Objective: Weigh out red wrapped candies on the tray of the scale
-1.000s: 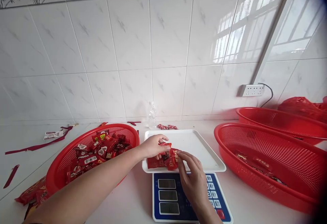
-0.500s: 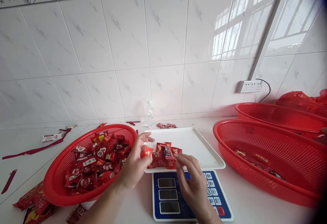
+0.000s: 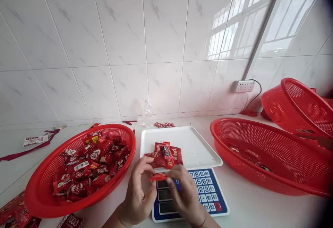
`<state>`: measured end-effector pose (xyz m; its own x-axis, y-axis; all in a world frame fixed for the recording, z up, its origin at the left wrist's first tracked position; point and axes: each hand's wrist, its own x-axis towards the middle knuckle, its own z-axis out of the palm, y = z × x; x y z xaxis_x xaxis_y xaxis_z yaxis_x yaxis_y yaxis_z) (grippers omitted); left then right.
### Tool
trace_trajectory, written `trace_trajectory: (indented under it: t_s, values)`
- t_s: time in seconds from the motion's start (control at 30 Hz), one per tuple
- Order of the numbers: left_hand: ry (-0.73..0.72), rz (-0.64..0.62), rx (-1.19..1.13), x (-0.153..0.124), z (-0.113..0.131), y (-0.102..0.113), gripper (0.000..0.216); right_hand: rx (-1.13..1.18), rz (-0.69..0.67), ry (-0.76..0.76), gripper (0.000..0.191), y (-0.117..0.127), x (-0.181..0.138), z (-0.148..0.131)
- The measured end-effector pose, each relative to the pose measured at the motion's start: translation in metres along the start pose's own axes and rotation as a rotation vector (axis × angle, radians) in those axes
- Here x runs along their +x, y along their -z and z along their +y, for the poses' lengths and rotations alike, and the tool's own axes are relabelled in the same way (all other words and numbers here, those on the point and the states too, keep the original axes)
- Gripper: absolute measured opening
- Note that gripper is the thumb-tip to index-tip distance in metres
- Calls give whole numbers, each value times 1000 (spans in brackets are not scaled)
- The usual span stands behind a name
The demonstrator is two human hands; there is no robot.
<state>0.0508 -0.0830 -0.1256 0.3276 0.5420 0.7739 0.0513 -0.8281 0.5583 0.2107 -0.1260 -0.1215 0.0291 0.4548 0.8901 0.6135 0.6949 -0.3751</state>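
Observation:
My left hand [image 3: 137,193] and my right hand [image 3: 183,195] are together in front of the scale, both pinching one small red packet [image 3: 158,177] between their fingertips. Just behind them a little pile of red candy packets [image 3: 165,153] lies on the white tray [image 3: 194,146] of the blue-faced scale [image 3: 208,191]. To the left stands a red mesh basket [image 3: 39,200] holding many red wrapped candies [image 3: 88,164].
A wide red basket [image 3: 273,183] with a few packets in it sits at the right; behind it another red basket [image 3: 299,106] is tipped up. A small clear bottle [image 3: 148,114] stands by the tiled wall. Red ribbon scraps [image 3: 26,148] and loose packets [image 3: 13,212] lie at the left.
My left hand lifted a red packet off the tray pile and drew it toward me; my right hand came to grip it too. The far right basket has tilted up.

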Motion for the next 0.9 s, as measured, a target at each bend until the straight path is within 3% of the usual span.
trace_trajectory:
  t_s: [0.1, 0.2, 0.33, 0.47, 0.67, 0.9]
  values:
    - [30, 171, 104, -4, -9, 3, 55, -133, 264, -122, 14, 8, 1, 14]
    - [128, 203, 158, -5, -15, 5, 46, -302, 383, -202, 8, 17, 4, 25]
    - [156, 134, 198, -6, -12, 3, 40, -480, 324, -194, 3, 20, 9, 29]
    - [133, 90, 215, -9, -7, 2, 37, -573, 177, -171, 11, 13, 11, 26]
    - [127, 72, 244, -5, -5, 3, 35, -451, -50, -127, 12, 3, 8, 12]
    - [19, 11, 436, 3, -11, 2, 32, -436, -82, -113, 11, 0, 8, 10]
